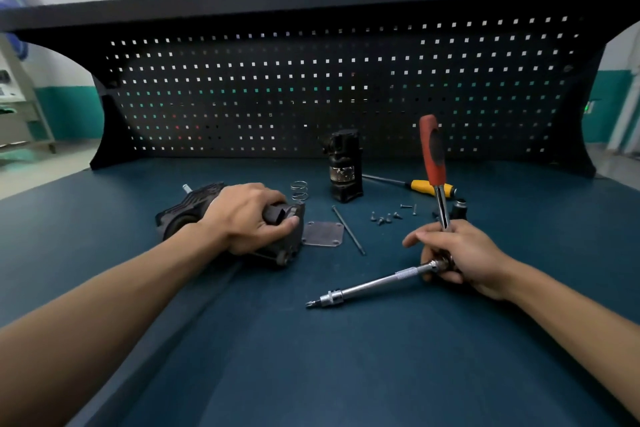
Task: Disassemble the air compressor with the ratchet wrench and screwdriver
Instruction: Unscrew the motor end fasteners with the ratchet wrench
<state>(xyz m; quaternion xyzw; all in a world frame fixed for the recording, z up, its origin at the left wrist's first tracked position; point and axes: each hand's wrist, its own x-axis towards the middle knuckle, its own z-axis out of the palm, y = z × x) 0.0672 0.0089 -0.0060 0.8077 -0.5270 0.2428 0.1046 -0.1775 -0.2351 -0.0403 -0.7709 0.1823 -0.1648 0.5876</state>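
The black air compressor body (183,215) lies on its side on the blue bench top, and my left hand (247,217) grips its right end. My right hand (457,253) holds the ratchet wrench (434,156) at its head, the red and black handle standing upright. A long chrome extension bar (374,282) with a socket and bit points from the head toward the lower left, just above the bench. The yellow-handled screwdriver (427,187) lies behind the wrench.
A black cylindrical compressor part (344,170) stands upright at the back. A coil spring (299,190), a square metal plate (323,234), a long thin rod (349,230) and several loose screws (388,217) lie between my hands. A black pegboard (311,87) closes off the back.
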